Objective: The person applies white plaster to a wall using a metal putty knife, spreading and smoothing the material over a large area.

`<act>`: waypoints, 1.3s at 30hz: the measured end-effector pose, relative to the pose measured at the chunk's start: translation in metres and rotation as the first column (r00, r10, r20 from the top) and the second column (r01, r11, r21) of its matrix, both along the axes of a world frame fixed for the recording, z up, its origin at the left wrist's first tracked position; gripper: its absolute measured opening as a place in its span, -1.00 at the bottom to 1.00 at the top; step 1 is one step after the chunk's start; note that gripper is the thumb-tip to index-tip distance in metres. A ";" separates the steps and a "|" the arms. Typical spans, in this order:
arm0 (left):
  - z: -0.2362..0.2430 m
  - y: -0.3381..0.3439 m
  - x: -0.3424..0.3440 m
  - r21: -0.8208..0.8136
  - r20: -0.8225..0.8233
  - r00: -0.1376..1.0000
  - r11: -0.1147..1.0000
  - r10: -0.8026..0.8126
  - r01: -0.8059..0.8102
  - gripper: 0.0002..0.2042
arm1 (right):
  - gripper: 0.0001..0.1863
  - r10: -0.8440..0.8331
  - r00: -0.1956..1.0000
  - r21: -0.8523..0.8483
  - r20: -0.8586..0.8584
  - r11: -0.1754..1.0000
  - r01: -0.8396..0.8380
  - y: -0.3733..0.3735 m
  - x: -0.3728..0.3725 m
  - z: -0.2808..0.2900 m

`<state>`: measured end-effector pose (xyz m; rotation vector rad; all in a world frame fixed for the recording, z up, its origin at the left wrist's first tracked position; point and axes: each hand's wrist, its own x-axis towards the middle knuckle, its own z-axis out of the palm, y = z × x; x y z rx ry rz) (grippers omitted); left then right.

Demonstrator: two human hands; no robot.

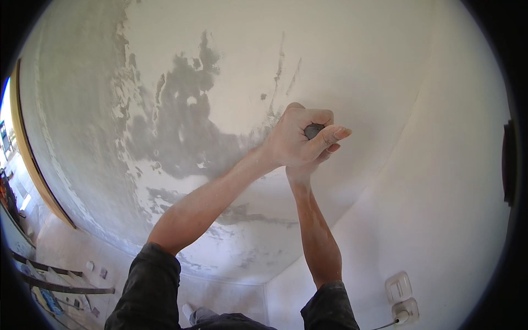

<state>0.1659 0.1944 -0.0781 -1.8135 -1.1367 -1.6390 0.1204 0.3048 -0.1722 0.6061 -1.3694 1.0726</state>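
Observation:
My left hand [294,137] is raised against the partly coated wall [236,104], its dusty fingers wrapped round a dark handle [313,131]. Only the handle's rounded end shows; the rest of the tool is hidden. Just beneath and behind it, my right hand [300,171] is mostly covered by the left one. What shows of its fingers looks curled, and what they hold is hidden. Grey patches and streaks lie on the pale wall to the left of my hands.
A second white wall meets this one at a corner on the right. Low on it sits a white socket [407,311] with a plug and cable. At lower left a ladder-like frame [66,287] stands over the dusty floor [132,275], near a wood-edged opening [36,165].

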 end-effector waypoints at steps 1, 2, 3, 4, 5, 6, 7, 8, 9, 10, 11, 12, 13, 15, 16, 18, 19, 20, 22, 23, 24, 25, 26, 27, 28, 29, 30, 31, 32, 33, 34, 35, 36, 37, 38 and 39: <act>-0.002 0.003 0.000 0.021 -0.013 1.000 1.000 0.005 -0.005 -0.62 | -0.64 -0.021 1.000 -0.029 -0.006 0.999 0.021 -0.004 0.000 -0.002; -0.004 0.005 -0.001 0.021 0.017 1.000 1.000 0.011 -0.012 -0.62 | -0.63 -0.041 0.999 -0.055 -0.017 0.998 0.040 -0.007 -0.002 -0.001; -0.007 0.004 -0.002 0.021 0.049 0.999 1.000 0.021 -0.022 -0.62 | -0.59 -0.006 0.999 -0.078 -0.037 0.997 0.003 -0.015 -0.004 -0.002; -0.011 0.003 -0.003 0.020 0.081 0.996 0.999 0.030 -0.032 -0.61 | -0.55 -0.007 1.000 -0.070 -0.023 0.998 0.005 -0.018 0.001 -0.004; -0.017 0.004 -0.006 0.015 0.097 0.995 0.999 0.034 -0.036 -0.61 | -0.51 -0.008 1.000 -0.063 -0.010 0.998 0.007 -0.020 0.005 -0.005; -0.020 0.004 -0.009 0.017 0.107 0.994 0.999 0.036 -0.038 -0.61 | -0.46 -0.046 0.999 -0.017 0.029 0.999 0.046 -0.019 0.017 0.000; -0.023 0.004 -0.012 0.019 0.118 0.992 0.999 0.039 -0.042 -0.61 | -0.41 -0.070 0.996 -0.005 0.061 0.998 0.070 -0.019 0.021 0.000; -0.025 0.005 -0.015 0.001 0.111 0.992 0.998 0.063 -0.063 -0.62 | -0.36 -0.094 0.991 0.010 0.093 0.996 0.093 -0.018 0.025 0.000; -0.024 0.006 -0.015 -0.019 0.103 0.991 0.997 0.081 -0.080 -0.63 | -0.32 -0.107 0.987 -0.012 0.118 0.994 0.110 -0.016 0.026 -0.001; -0.026 0.007 -0.013 -0.039 0.094 0.990 0.995 0.100 -0.097 -0.64 | -0.30 -0.103 0.989 -0.014 0.110 0.994 0.105 -0.015 0.027 -0.001; -0.030 0.007 -0.009 -0.005 0.102 0.990 0.996 0.094 -0.094 -0.63 | -0.27 -0.097 0.990 -0.017 0.107 0.995 0.099 -0.015 0.029 -0.004; -0.035 0.007 -0.007 0.032 0.106 0.990 0.995 0.091 -0.095 -0.63 | -0.26 -0.071 0.995 0.001 0.066 0.997 0.071 -0.019 0.031 -0.003; -0.041 0.006 -0.005 0.068 0.110 0.990 0.993 0.088 -0.096 -0.63 | -0.26 -0.030 0.996 0.018 0.078 0.999 0.029 -0.022 0.034 -0.008; -0.073 0.006 -0.022 0.142 0.212 0.964 0.971 0.160 -0.192 -0.60 | -0.25 0.072 0.984 0.037 0.164 0.996 -0.080 -0.029 0.030 -0.031; -0.092 0.009 -0.025 0.096 0.313 0.928 0.966 0.201 -0.241 -0.57 | -0.26 0.184 0.951 0.009 0.248 0.981 -0.192 -0.016 0.019 -0.058; -0.138 0.009 -0.033 0.020 0.517 0.847 0.988 0.122 -0.155 -0.54 | -0.28 0.353 0.854 -0.070 0.382 0.933 -0.354 0.007 0.007 -0.106; -0.157 0.001 -0.036 0.003 0.624 0.781 0.999 0.027 -0.038 -0.53 | -0.31 0.429 0.795 -0.108 0.429 0.898 -0.426 0.006 0.003 -0.126; -0.174 -0.006 -0.035 0.081 0.674 0.734 0.996 -0.082 0.037 -0.51 | -0.36 0.392 0.796 -0.121 0.460 0.916 -0.381 -0.009 0.016 -0.136; -0.192 -0.007 -0.021 0.237 0.737 0.598 0.949 -0.315 0.209 -0.46 | -0.44 0.262 0.805 -0.153 0.533 0.965 -0.213 -0.023 0.062 -0.139; -0.195 -0.014 -0.014 0.308 0.751 0.520 0.913 -0.406 0.269 -0.43 | -0.33 0.305 0.789 -0.248 0.533 0.948 -0.199 -0.032 0.083 -0.141; -0.197 -0.023 -0.008 0.381 0.755 0.437 0.870 -0.489 0.314 -0.39 | -0.21 0.353 0.770 -0.341 0.531 0.921 -0.187 -0.038 0.099 -0.149; -0.200 -0.029 -0.003 0.386 0.750 0.443 0.869 -0.490 0.308 -0.38 | -0.26 0.258 0.835 -0.331 0.486 0.939 -0.097 -0.040 0.110 -0.161; -0.204 -0.031 0.001 0.391 0.747 0.444 0.867 -0.495 0.308 -0.36 | -0.31 0.150 0.885 -0.326 0.441 0.945 0.003 -0.042 0.120 -0.174; -0.205 -0.034 0.004 0.396 0.742 0.445 0.864 -0.501 0.311 -0.34 | -0.36 0.077 0.926 -0.401 0.371 0.912 0.084 -0.049 0.130 -0.184; -0.204 -0.036 0.008 0.384 0.734 0.467 0.869 -0.492 0.312 -0.35 | -0.41 -0.005 0.952 -0.480 0.308 0.862 0.160 -0.055 0.140 -0.194; -0.202 -0.038 0.012 0.373 0.726 0.488 0.874 -0.485 0.313 -0.35 | -0.44 -0.050 0.944 -0.489 0.327 0.845 0.214 -0.059 0.148 -0.201; -0.200 -0.044 0.016 0.358 0.718 0.512 0.881 -0.471 0.309 -0.35 | -0.46 -0.087 0.934 -0.499 0.346 0.826 0.262 -0.067 0.157 -0.207; -0.201 -0.045 0.017 0.373 0.696 0.513 0.864 -0.501 0.338 -0.35 | -0.47 -0.134 0.922 -0.507 0.364 0.802 0.317 -0.071 0.164 -0.213; -0.203 -0.046 0.017 0.388 0.674 0.513 0.846 -0.531 0.366 -0.36 | -0.48 -0.109 0.913 -0.500 0.393 0.808 0.312 -0.077 0.170 -0.218; -0.203 -0.046 0.016 0.400 0.648 0.511 0.824 -0.564 0.402 -0.36 | -0.49 -0.090 0.905 -0.496 0.417 0.812 0.309 -0.083 0.176 -0.220; -0.204 -0.047 0.016 0.411 0.639 0.514 0.819 -0.572 0.401 -0.36 | -0.50 -0.071 0.895 -0.492 0.440 0.815 0.306 -0.089 0.179 -0.224; -0.205 -0.048 0.015 0.422 0.630 0.517 0.814 -0.580 0.399 -0.37 | -0.51 -0.070 0.882 -0.504 0.467 0.798 0.331 -0.096 0.178 -0.229; -0.202 -0.053 0.017 0.436 0.615 0.527 0.810 -0.587 0.393 -0.37 | -0.51 -0.015 0.867 -0.525 0.498 0.791 0.315 -0.106 0.180 -0.233; -0.200 -0.054 0.017 0.453 0.598 0.534 0.801 -0.598 0.391 -0.37 | -0.51 0.029 0.848 -0.539 0.529 0.783 0.309 -0.110 0.182 -0.241; -0.199 -0.056 0.016 0.469 0.581 0.541 0.794 -0.608 0.387 -0.37 | -0.51 0.075 0.827 -0.555 0.557 0.775 0.303 -0.113 0.183 -0.249; -0.199 -0.056 0.015 0.487 0.565 0.545 0.784 -0.619 0.386 -0.37 | -0.47 0.160 0.810 -0.553 0.564 0.802 0.227 -0.113 0.184 -0.252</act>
